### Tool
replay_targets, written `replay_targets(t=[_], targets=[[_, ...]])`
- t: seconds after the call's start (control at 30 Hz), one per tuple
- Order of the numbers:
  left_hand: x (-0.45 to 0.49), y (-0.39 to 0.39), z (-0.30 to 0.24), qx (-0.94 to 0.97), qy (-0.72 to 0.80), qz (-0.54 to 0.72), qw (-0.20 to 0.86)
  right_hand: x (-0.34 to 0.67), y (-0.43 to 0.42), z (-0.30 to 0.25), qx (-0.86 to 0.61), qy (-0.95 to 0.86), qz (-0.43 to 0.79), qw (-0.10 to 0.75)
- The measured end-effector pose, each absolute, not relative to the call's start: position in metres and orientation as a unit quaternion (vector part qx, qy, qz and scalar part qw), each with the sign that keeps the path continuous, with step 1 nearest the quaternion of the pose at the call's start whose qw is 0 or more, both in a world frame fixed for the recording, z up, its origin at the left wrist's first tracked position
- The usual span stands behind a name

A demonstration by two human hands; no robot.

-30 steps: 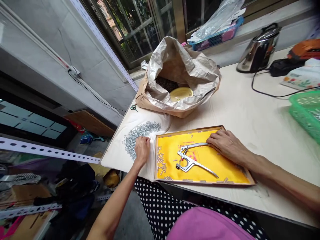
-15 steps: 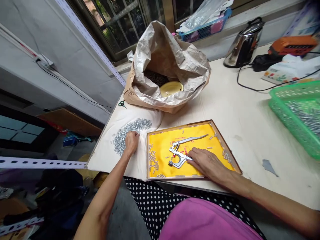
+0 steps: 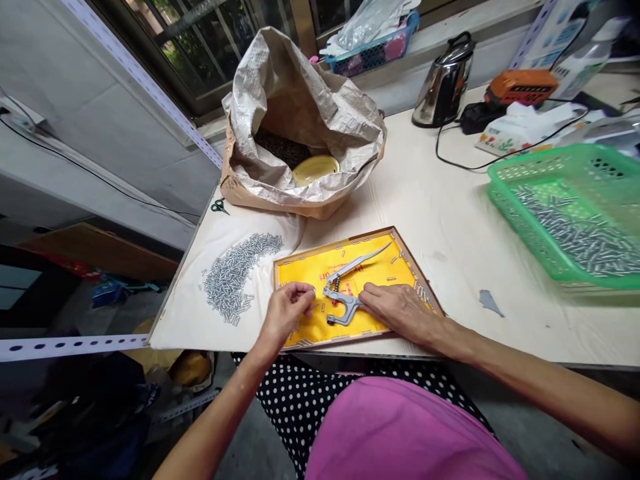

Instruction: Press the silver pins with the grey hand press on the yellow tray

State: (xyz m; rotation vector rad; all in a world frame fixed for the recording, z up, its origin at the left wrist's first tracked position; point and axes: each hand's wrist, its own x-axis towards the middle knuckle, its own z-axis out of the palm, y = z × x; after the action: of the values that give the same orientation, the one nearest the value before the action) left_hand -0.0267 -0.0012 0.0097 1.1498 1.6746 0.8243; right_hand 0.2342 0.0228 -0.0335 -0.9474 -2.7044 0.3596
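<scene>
A shallow wooden tray [image 3: 409,260] with a yellow lining lies at the table's near edge. Silver hand pliers [image 3: 345,287] lie in it among scattered small metal pins. My right hand [image 3: 397,308] rests over the pliers' lower handle, fingers curled on it. My left hand [image 3: 287,311] hovers over the tray's left part, fingertips pinched together near the pliers' head; what they hold is too small to make out. A heap of small metal pins [image 3: 235,277] lies on white cloth left of the tray.
A crumpled paper sack [image 3: 300,127] with dark contents and a yellow dish stands behind the tray. A green basket [image 3: 505,180] of metal pins sits at right. A kettle [image 3: 443,83], cables, an orange device and small scissors [image 3: 219,207] lie further back.
My left hand left the pin heap and came over the tray, pinched. My right hand slid from the tray's far side onto the pliers' lower handle. The view shifted right.
</scene>
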Motion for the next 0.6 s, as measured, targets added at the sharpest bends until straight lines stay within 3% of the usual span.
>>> replay_targets(t=[0.6], targets=[[0.011,-0.02,-0.008,0.375,0.718,0.293,0.507,0.235,0.017,-0.027,-0.32,-0.938,0.097,0.09]])
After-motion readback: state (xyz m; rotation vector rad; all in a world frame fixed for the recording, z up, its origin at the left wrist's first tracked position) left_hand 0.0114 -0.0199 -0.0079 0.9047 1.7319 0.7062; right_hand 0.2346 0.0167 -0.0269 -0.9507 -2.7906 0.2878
